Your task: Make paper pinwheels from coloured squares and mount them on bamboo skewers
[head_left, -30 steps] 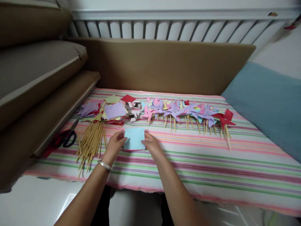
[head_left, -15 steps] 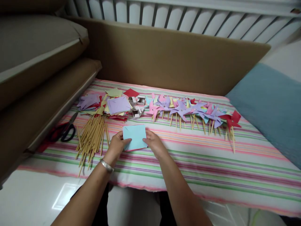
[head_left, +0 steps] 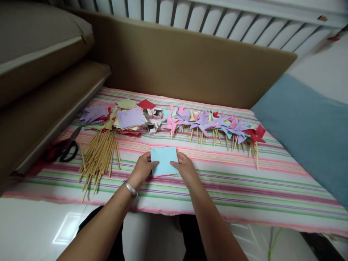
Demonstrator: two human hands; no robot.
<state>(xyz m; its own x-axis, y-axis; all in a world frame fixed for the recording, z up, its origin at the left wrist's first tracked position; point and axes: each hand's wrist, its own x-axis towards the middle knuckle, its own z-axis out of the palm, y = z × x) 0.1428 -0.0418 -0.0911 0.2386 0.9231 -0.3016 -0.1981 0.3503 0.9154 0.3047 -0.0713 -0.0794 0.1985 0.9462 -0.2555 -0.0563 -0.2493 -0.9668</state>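
A small stack of square paper sheets [head_left: 165, 159], light blue on top with a red edge showing beneath, is held level above the striped cloth. My left hand [head_left: 144, 167] grips its left side, thumb on top; my right hand [head_left: 185, 166] pinches the right side the same way. A slit shows near the top sheet's upper left corner. To the left lies a bundle of thin wooden sticks [head_left: 99, 154]. Behind it are piles of coloured paper squares, a purple sheet [head_left: 132, 118] uppermost. Finished paper pinwheels [head_left: 203, 123] on sticks lie in a row behind my right hand.
Black-handled scissors [head_left: 69, 148] lie at the left beside something red. Small open boxes [head_left: 153, 121] stand between the paper piles and pinwheels. A brown board [head_left: 176, 65] rises along the back. Stacked cushioned panels [head_left: 49, 87] border the left, a blue-green surface [head_left: 296, 116] the right.
Both hands and the paper stack have shifted slightly right relative to the cloth. The camera view has also turned a little, moving the background leftward. The grip looks the same.
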